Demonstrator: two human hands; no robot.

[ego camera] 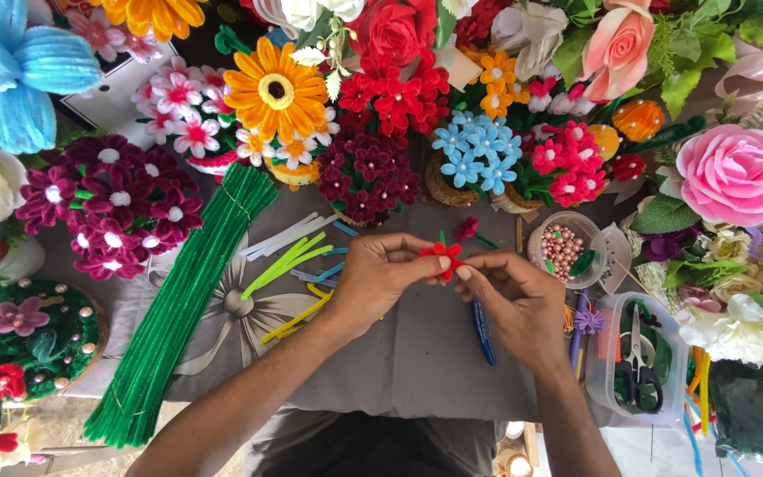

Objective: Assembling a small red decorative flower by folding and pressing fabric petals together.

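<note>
Grey cloth-covered table (417, 353) under green stems (178, 309).

Small pipe-cleaner flower (441, 254) between left hand (377, 278) and right hand (514, 300), pipe-cleaner bundle (183, 305) left, bead cup (565, 249) right, scissors tub (639, 358) near right, bouquets (368, 172) far.

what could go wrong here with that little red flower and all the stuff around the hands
1. The small red flower is pinched only at the fingertips of the left hand and right hand; it could slip or its petals could get squashed.
2. The open cup of pink beads sits close to the right hand; a sideways move of that hand might tip it.
3. Loose pipe cleaners lie beside the left hand and could be swept off the grey cloth.
</note>
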